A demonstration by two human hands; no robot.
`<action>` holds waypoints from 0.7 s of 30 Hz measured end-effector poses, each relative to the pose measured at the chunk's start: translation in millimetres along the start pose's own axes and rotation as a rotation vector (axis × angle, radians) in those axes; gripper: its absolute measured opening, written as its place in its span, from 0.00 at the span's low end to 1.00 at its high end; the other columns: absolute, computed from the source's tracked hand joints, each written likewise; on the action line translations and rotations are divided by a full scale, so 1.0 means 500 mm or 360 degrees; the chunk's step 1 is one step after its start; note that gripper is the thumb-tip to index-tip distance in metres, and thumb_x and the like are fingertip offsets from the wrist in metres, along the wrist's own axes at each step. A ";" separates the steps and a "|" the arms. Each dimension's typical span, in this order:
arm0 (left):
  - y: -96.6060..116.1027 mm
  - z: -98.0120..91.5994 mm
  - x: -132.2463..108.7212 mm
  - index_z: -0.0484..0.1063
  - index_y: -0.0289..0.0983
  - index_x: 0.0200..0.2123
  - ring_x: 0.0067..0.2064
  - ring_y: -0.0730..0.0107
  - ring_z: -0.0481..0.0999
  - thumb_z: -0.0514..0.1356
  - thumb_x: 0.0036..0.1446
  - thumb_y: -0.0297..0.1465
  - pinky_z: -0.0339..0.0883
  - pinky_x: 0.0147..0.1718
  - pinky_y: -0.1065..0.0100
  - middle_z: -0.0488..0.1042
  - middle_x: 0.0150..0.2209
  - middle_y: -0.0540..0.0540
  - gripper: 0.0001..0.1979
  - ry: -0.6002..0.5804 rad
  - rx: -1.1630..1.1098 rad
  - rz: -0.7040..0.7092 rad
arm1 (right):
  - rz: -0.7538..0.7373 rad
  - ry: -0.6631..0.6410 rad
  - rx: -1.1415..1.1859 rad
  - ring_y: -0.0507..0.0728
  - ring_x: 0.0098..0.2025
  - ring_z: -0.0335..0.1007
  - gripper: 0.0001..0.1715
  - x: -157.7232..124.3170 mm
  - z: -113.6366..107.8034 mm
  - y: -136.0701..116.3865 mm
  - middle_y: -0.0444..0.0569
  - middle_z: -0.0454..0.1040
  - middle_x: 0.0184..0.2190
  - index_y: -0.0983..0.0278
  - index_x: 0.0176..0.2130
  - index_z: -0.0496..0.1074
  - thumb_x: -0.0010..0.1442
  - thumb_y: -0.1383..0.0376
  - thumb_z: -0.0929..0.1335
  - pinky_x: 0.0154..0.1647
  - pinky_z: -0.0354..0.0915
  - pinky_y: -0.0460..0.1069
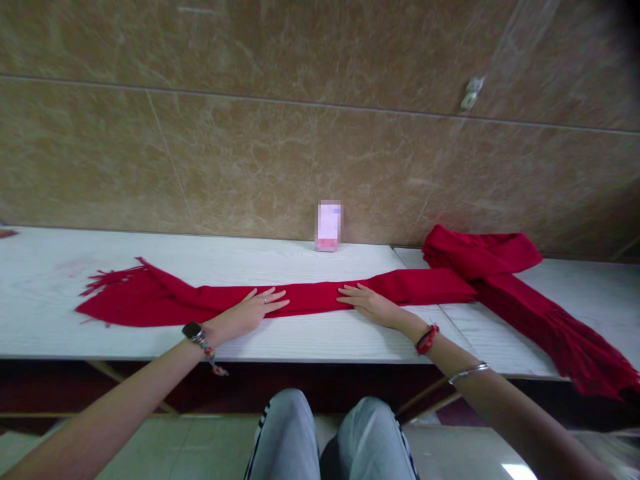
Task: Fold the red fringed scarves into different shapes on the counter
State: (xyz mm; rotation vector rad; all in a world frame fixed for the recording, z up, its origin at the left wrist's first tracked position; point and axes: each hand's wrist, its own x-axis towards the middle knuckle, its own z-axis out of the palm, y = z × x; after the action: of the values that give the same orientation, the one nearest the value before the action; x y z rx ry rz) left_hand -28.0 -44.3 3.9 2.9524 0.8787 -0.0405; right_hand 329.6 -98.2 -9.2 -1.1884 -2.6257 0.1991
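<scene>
On the left wrist (pixel 214 332) I make out a dark watch (pixel 192 330) with a rounded-square face, and beside it a multicoloured beaded bracelet (pixel 209 351) with a small dangling tail (pixel 220 370). A thin, pale metallic ring (pixel 265 301) circles one finger of the left hand (pixel 255 310). On the right wrist (pixel 409 324) I see a bright red bracelet (pixel 427 340) with a darker strand, and further up the bare forearm (pixel 515 407) a slim, shiny silver bangle (pixel 469 373). My view also takes in pale grey-blue trousers (pixel 290 433) with dark and white stripes (pixel 262 420) down the outer sides.
</scene>
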 end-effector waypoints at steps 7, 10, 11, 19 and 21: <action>-0.015 -0.007 0.000 0.47 0.49 0.61 0.64 0.66 0.44 0.42 0.57 0.17 0.41 0.59 0.53 0.45 0.64 0.52 0.32 0.0028 -0.0018 0.0060 | -0.0039 -0.0030 -0.0100 0.57 0.63 0.46 0.26 0.001 -0.006 -0.004 0.51 0.56 0.61 0.58 0.58 0.58 0.63 0.71 0.55 0.61 0.44 0.61; -0.034 -0.015 0.013 0.51 0.46 0.61 0.63 0.68 0.48 0.42 0.56 0.15 0.45 0.58 0.59 0.48 0.64 0.51 0.32 0.0097 0.0040 0.0075 | -0.0029 -0.0045 -0.0132 0.57 0.63 0.45 0.27 0.004 -0.011 -0.012 0.51 0.56 0.61 0.58 0.59 0.58 0.63 0.72 0.55 0.61 0.44 0.61; -0.039 -0.017 0.019 0.52 0.45 0.60 0.63 0.70 0.49 0.42 0.56 0.14 0.46 0.58 0.61 0.50 0.63 0.50 0.32 0.0121 0.0058 0.0076 | -0.0012 -0.0040 -0.0135 0.57 0.63 0.46 0.27 0.006 -0.011 -0.014 0.51 0.56 0.61 0.58 0.59 0.58 0.63 0.72 0.55 0.61 0.45 0.61; -0.022 -0.033 0.043 0.56 0.42 0.59 0.62 0.75 0.50 0.43 0.51 0.14 0.45 0.59 0.66 0.52 0.62 0.51 0.33 0.0256 -0.0060 0.0070 | 0.0043 0.0090 -0.0040 0.57 0.62 0.48 0.27 0.016 -0.003 -0.004 0.51 0.57 0.60 0.58 0.59 0.58 0.62 0.73 0.54 0.60 0.47 0.62; -0.020 -0.037 0.038 0.55 0.41 0.60 0.63 0.76 0.49 0.42 0.52 0.14 0.45 0.59 0.68 0.50 0.63 0.51 0.33 0.0357 -0.0105 0.0039 | 0.0074 0.0156 -0.0007 0.56 0.62 0.48 0.28 0.016 -0.005 -0.003 0.51 0.57 0.60 0.57 0.59 0.57 0.62 0.73 0.54 0.60 0.48 0.60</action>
State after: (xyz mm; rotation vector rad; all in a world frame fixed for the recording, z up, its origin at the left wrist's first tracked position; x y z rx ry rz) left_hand -17.4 -24.4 20.8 2.9448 0.8483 0.3201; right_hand 324.2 -93.2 -5.1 -1.2293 -2.5177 0.1400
